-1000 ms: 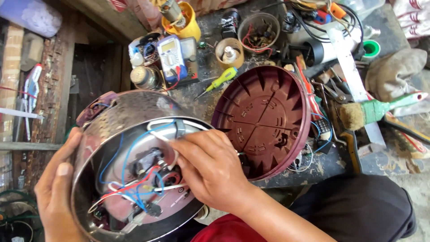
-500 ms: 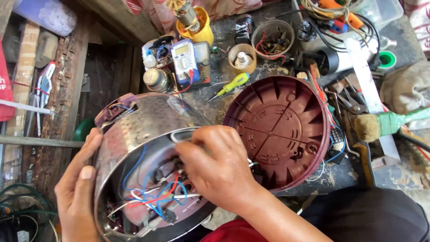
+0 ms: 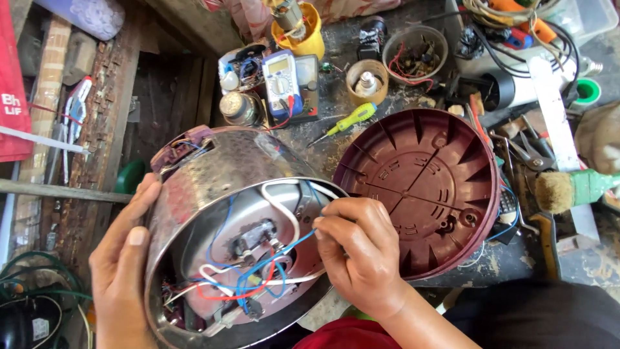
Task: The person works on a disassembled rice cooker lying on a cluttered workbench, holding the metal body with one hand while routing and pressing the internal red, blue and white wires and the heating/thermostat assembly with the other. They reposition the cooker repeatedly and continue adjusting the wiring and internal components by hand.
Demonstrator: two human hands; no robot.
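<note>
Since half a second ago the right hand (image 3: 365,255) has slid from the middle of the open shell toward its 3 o'clock rim, uncovering more of the wiring, while the left hand (image 3: 123,258) has stayed on the outer wall.

Head view: the cooker body (image 3: 219,174) lies tipped on its side at the lower centre of the surface (image 3: 323,148), its open underside facing the camera. It is a round shell of polished, patterned steel with a maroon plastic fitting at its 11 o'clock edge. Inside sit a pale metal plate, a small switch block at the centre, and loose blue, red and white wires (image 3: 252,274) crossing at 6 o'clock. The left hand lies flat and spread against the shell at 9 o'clock, bracing it rather than gripping. The right hand is curled at the 3 o'clock rim, fingertips pinched on a blue wire where it meets a white one.

Just beside the shell at 3 o'clock, touching it, rests the maroon base cover (image 3: 420,190), round and ribbed, inner face up. At 12 o'clock from the shell sit a multimeter (image 3: 284,81) and, right of it, a yellow-handled screwdriver (image 3: 349,119). A paintbrush (image 3: 568,189) with a green handle lies at the far 3 o'clock edge.
</note>
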